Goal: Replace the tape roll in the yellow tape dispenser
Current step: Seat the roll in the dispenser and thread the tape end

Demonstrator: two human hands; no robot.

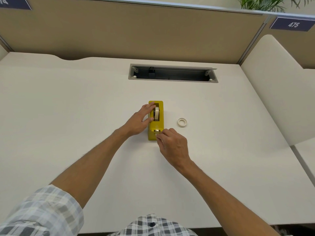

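The yellow tape dispenser (161,123) lies lengthwise on the white desk (68,116), cutter end towards me. A cream tape roll (156,113) sits upright in its well. My left hand (140,120) rests against the dispenser's left side, fingers over the top edge and thumb by the roll. My right hand (172,145) is at the cutter end, thumb and forefinger pinched on the tape end (157,132) at the blade. A second small tape roll (182,122) lies flat on the desk, to the right of the dispenser.
A grey cable slot (173,73) with its lid open is set in the desk behind the dispenser. A tan partition (136,31) stands at the back, and a cream side panel (272,86) stands on the right.
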